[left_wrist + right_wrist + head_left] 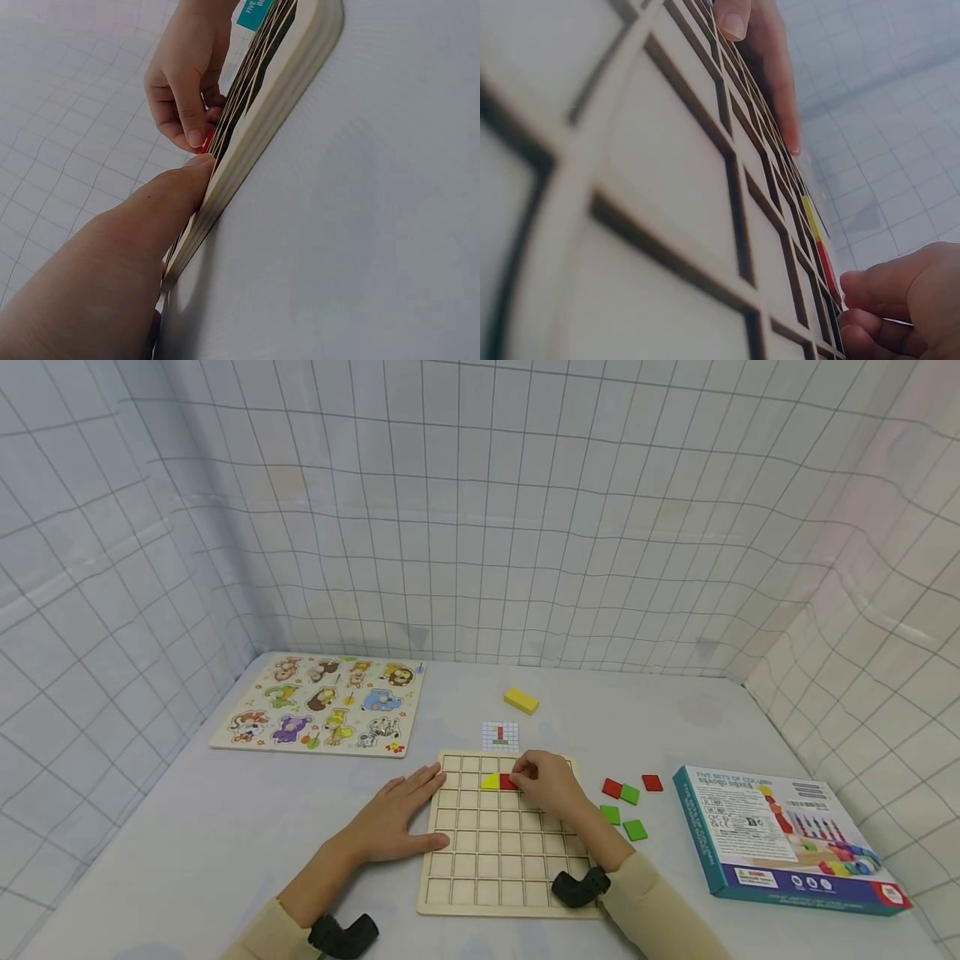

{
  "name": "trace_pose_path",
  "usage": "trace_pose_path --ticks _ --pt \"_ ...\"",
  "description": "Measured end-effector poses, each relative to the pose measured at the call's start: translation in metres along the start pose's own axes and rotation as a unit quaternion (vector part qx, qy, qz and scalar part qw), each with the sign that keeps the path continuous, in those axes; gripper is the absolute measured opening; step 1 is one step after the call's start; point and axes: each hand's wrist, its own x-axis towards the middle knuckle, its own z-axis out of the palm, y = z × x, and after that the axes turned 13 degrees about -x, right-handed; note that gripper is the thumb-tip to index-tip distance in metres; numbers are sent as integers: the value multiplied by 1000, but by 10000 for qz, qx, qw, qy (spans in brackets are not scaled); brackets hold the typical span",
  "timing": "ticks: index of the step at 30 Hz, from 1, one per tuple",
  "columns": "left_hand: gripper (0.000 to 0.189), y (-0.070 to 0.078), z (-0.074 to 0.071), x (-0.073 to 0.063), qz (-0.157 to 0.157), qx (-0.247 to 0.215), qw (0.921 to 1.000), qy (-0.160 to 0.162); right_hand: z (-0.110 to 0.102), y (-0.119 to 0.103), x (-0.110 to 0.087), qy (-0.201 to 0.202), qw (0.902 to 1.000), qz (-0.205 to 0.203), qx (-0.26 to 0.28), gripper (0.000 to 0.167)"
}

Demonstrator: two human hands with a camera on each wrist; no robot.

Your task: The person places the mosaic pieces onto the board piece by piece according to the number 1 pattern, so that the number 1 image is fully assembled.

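A light wooden grid board (pixel 487 889) lies flat in the middle of the table. My left hand (pixel 396 818) rests against its left edge, fingers straight and thumb spread; in the left wrist view the thumb touches the rim. Over the upper part of the board, my right hand (pixel 551 785) pinches the edge of a red square tile (pixel 506 782) with bent fingers. That tile sits at a grid cell beside a yellow piece (pixel 491 782) with a curved corner. In the right wrist view the red tile (pixel 827 270) adjoins the yellow piece (pixel 811 217), and the fingertips meet its near end.
Behind the board lie a small pattern card (pixel 500 737) and a yellow block (pixel 521 700). Loose green tiles (pixel 635 830) and red tiles (pixel 652 783) are scattered to the right, near a boxed toy set (pixel 780 827). An animal puzzle board (pixel 300 718) occupies the back left.
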Motion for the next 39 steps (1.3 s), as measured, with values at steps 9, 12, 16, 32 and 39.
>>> trace_pose_path --ticks 9,12,16,32,39 --pt "92 0 0 1 -58 -53 10000 -51 -11 13 -6 87 9993 32 364 6" --pt "92 -1 0 0 -23 -58 10000 -34 -17 17 -8 147 9992 175 317 8" --pt "92 -2 0 0 15 -33 10000 -24 -23 24 -10 194 9986 398 279 9" --pt "91 -1 -1 0 -11 -56 10000 -43 -53 59 -25 531 9939 962 104 7" --pt "91 -1 0 0 -28 -73 10000 -45 -66 77 -31 917 9819 1653 -132 14"
